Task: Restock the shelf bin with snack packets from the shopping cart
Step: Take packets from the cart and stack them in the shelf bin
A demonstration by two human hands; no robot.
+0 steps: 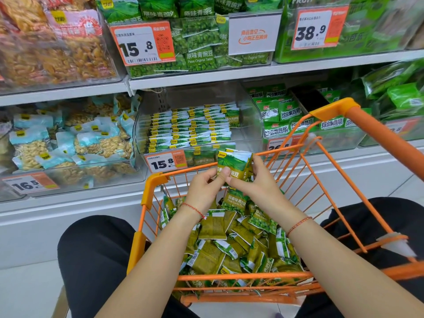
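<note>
Both hands' grip — left hand (203, 188), right hand (249, 180) — around upright packet stack (234, 165), tops shelfward.

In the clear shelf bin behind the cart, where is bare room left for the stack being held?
Free: the shelf bin's right side, between the packet rows and its right wall, and above the rows. Crowded: left and centre, and the cart.

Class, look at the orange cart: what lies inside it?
The orange cart holds a loose heap of green pea snack packets. Its floor and the lower packets are covered, so the heap's depth cannot be seen.
</note>
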